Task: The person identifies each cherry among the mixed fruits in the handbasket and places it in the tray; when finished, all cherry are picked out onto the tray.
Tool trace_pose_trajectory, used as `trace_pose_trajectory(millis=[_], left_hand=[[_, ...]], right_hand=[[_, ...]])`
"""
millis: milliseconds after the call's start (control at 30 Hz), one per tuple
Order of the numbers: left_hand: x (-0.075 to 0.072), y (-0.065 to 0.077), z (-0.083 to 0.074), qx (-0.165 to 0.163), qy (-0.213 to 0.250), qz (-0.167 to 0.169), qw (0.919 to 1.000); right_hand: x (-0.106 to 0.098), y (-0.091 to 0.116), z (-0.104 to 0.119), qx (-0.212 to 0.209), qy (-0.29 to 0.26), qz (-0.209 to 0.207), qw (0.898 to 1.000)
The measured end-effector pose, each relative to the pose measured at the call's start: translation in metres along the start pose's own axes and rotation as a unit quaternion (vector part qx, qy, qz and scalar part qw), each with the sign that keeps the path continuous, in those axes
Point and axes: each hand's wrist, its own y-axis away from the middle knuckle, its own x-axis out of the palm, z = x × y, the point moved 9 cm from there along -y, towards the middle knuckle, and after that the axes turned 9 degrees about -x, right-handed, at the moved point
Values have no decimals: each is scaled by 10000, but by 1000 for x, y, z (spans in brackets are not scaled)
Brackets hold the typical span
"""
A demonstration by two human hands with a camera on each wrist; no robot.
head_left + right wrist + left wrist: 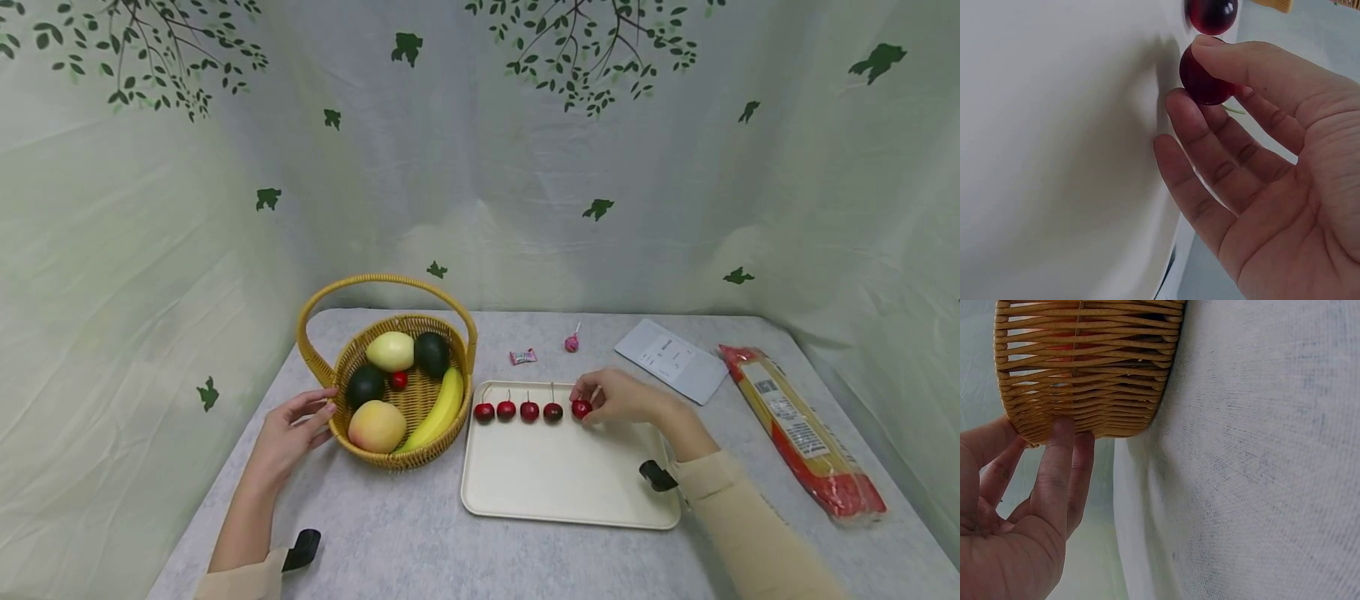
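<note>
My right hand [611,395] pinches a dark red cherry [1207,74] between thumb and fingers, low over the cream tray [555,483]. A thin green stem [1234,110] shows behind it in the right wrist view. Several cherries with stems stand in a row to its left, the nearest cherry [552,412] close beside the held one. My left hand [288,433] touches the left side of the wicker basket [1085,375] with its fingertips, fingers extended. Inside the basket lie a banana [442,412], a peach [377,427], a yellow-green fruit [390,352], two dark green fruits and a small red one.
Behind the tray lie a wrapped candy [522,357] and a pink lollipop [572,342]. To the right are a pale blue printed booklet [672,360] and a long red-and-yellow packet [802,429]. The basket's tall handle [375,278] arches over its back. A leaf-patterned curtain [480,167] surrounds the table.
</note>
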Motion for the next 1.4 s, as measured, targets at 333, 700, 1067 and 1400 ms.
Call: trace_pose_trajectory(millis=[333, 700, 1067, 1400], left_hand=[[0, 0, -2, 79, 10, 9, 10000], [0, -1, 1, 1, 16, 22, 10000], [-1, -1, 1, -35, 72, 3, 10000], [-1, -2, 1, -54, 67, 7, 10000]], right_hand=[[4, -1, 2, -108, 105, -16, 9999], [9, -2, -1, 34, 22, 48, 10000], [4, -1, -2, 72, 28, -19, 10000], [-10, -4, 14, -38, 291, -164, 9994]])
